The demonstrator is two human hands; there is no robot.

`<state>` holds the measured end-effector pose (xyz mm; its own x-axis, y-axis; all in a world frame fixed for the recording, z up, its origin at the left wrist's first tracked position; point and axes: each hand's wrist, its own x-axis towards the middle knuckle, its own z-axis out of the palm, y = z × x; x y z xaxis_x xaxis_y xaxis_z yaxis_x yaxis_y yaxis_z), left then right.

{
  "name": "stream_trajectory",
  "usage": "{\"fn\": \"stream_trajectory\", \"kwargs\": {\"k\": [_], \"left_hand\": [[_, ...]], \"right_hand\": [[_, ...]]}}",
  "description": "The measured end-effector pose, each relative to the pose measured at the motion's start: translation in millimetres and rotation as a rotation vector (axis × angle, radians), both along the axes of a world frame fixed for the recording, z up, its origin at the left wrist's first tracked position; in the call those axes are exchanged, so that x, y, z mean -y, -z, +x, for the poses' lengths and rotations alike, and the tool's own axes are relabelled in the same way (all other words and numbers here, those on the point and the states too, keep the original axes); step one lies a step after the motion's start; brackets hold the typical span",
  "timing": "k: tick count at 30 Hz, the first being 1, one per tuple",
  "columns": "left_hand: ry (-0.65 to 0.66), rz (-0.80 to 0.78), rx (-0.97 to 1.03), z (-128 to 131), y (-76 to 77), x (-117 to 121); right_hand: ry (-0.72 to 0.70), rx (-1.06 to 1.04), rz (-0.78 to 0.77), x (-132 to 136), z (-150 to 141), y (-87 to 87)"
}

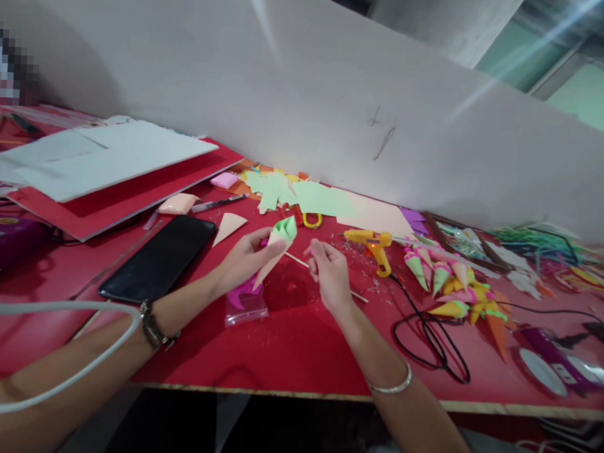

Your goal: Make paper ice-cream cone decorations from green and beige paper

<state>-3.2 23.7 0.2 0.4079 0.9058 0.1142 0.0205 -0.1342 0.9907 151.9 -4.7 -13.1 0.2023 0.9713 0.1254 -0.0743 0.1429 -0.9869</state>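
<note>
My left hand [253, 252] is closed round a small paper cone [270, 260], peach outside with a folded light green piece standing out of its top. Just to its right, my right hand [329, 271] is raised with its fingers curled into a pinch; whatever may be between the fingertips is too small to make out. A thin pale stick [359, 296] runs across the table behind my right hand. Below the cone lies a clear plastic bag [245, 311] with purple pieces. A peach paper wedge [230, 227] lies beyond my left hand.
To the right are a yellow glue gun [376, 246] with a looping black cord [426, 352] and several finished paper cones [454, 286]. A black phone [160, 257] lies left, near white boards [109, 158]. Scissors [312, 220] and green paper [318, 198] sit towards the wall.
</note>
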Motion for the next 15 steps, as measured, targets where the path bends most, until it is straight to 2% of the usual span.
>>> {"fn": "stream_trajectory", "kwargs": {"k": [4,7,12,15], "left_hand": [[0.01,-0.09,0.011,-1.3,-0.9,2.0],[0.011,-0.089,-0.014,-1.7,-0.7,1.8],[0.009,-0.078,-0.041,-2.1,-0.2,1.4],[0.008,-0.081,-0.033,-2.2,1.0,1.4]], "right_hand": [[-0.031,-0.114,0.047,-1.7,0.5,-0.9],[-0.086,-0.165,0.012,-2.2,1.8,-1.7],[0.018,-0.18,0.055,-2.5,5.7,-4.6],[-0.035,-0.252,0.071,-3.7,6.1,-5.5]]}}
